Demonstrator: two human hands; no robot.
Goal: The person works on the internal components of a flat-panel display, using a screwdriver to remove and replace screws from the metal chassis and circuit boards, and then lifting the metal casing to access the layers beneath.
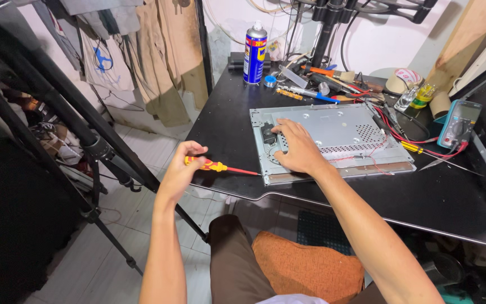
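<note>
A flat grey metal panel (344,121), the back of a screen, lies on the black table (226,129). My right hand (298,147) rests palm down on its near left part, fingers spread, beside a small black part (268,134) at the panel's left edge. My left hand (181,169) hovers off the table's left side, closed around the red and yellow handle of a screwdriver (220,166). The screwdriver lies level, its tip pointing right at the panel's near left corner.
A blue and yellow spray can (255,53) stands at the table's back left. Pens, a brush, tape rolls and small bottles crowd the back. A teal multimeter (458,124) with red leads sits right. A black tripod (94,146) stands on the tiled floor, left.
</note>
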